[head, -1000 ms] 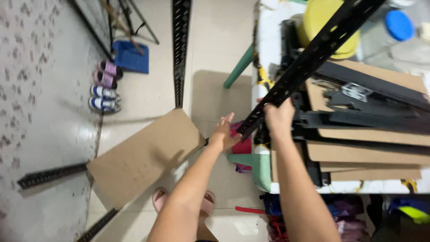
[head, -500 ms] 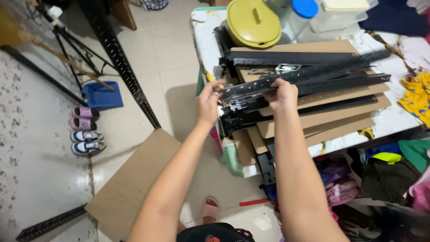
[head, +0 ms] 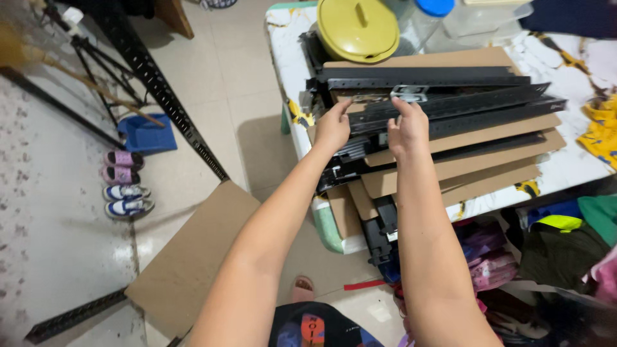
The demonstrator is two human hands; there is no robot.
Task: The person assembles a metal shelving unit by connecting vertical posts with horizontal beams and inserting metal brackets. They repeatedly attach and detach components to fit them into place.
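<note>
On the table's (head: 283, 96) near edge we've got both hands, left hand (head: 332, 127) and right hand (head: 407, 130), fingers curled onto the black slotted rail (head: 463, 106), which runs off rightward.

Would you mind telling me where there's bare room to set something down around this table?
The table is crowded: black rails, cardboard sheets and a yellow-green lidded pot. Free patches: tiled floor between its left edge and the leaning perforated bar, and the flat cardboard on the floor.

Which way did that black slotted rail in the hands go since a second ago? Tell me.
Yes. The black slotted rail swung down from a steep tilt to lie flat on the stack on the table, under both the left hand and right hand.
</note>
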